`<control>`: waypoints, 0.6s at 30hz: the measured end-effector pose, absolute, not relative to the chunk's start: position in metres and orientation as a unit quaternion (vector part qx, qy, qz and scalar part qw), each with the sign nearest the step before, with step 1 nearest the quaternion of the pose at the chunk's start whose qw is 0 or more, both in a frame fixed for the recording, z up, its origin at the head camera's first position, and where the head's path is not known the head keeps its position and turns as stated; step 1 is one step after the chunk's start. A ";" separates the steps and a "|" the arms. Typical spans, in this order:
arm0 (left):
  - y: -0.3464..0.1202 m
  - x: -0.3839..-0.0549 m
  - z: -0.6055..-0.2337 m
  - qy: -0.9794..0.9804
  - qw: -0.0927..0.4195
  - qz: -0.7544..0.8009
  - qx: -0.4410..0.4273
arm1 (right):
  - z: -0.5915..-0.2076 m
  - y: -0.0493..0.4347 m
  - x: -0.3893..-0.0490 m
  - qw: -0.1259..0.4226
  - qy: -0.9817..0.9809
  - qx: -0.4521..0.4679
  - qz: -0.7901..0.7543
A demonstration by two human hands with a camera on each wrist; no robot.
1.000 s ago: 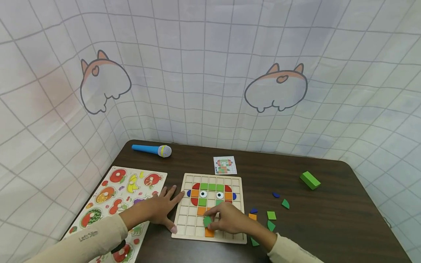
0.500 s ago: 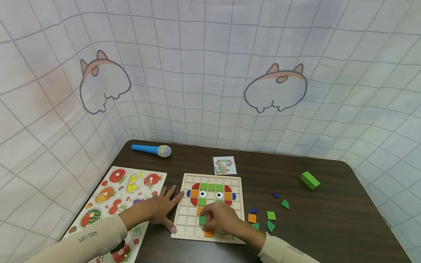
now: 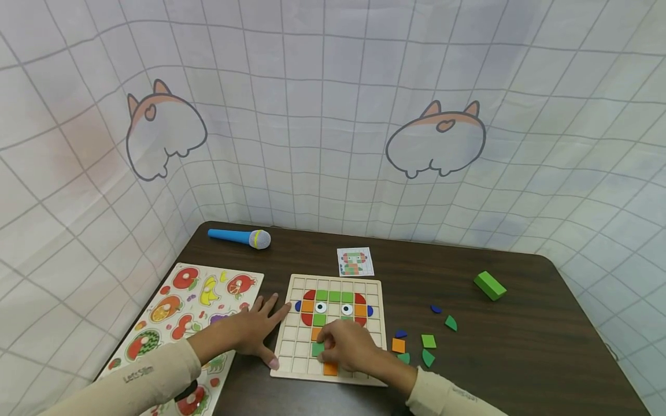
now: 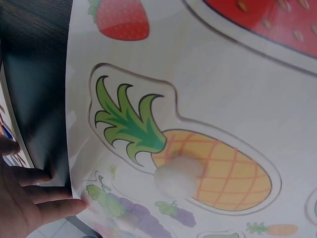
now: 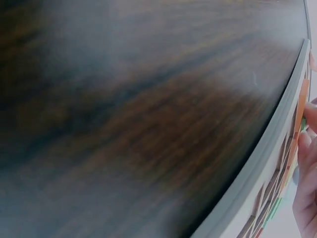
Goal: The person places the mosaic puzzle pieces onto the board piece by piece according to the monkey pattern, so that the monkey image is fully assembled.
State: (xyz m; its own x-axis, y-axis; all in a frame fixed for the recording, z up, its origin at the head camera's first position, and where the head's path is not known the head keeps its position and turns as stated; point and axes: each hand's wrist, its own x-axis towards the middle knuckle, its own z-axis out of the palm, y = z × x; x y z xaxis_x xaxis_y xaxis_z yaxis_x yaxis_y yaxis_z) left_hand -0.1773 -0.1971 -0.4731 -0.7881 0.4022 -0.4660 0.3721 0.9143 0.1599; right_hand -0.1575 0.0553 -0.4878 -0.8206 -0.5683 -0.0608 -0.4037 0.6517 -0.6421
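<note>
The wooden grid board (image 3: 291, 364) lies on the table with red, green, orange and blue tiles forming a face with two eyes. My right hand (image 3: 347, 346) is over its lower middle, thumb and fingers pinching the right side of a green tile (image 3: 317, 349). This tile lies at a cell left of an orange tile (image 3: 330, 369) and below another orange one (image 3: 315, 334). Fingers spread, my left hand (image 3: 256, 328) touches the board's left side, its thumb at the lower left rim. In the right wrist view, the right fingertips (image 5: 310, 115) meet the board close to orange and green tiles.
On the left lies a fruit puzzle board (image 3: 171, 289); a toy microphone (image 3: 239, 237) is behind it. A pattern card (image 3: 356, 262) sits beyond the grid board. Loose tiles, including an orange square (image 3: 398, 345), lie on the right, with a green block (image 3: 490, 286) farther off.
My right hand has moved slightly left with the green tile, which has gone from tilted above the board to lying at a cell. The left hand stays in place.
</note>
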 end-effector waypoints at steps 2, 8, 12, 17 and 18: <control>-0.198 -0.177 -0.473 0.945 0.251 0.031 0.206 | -0.487 0.054 -0.158 0.126 0.900 -0.274 -0.316; -0.198 -0.177 -0.472 0.945 0.251 0.033 0.206 | -0.482 0.059 -0.160 0.139 0.891 -0.278 -0.332; -0.198 -0.177 -0.472 0.945 0.249 0.032 0.207 | -0.479 0.076 -0.163 0.143 0.876 -0.293 -0.355; -0.197 -0.177 -0.472 0.946 0.246 0.031 0.211 | -0.481 0.115 -0.166 0.149 0.856 -0.327 -0.372; -0.197 -0.177 -0.472 0.946 0.246 0.030 0.211 | -0.482 0.124 -0.165 0.152 0.855 -0.329 -0.372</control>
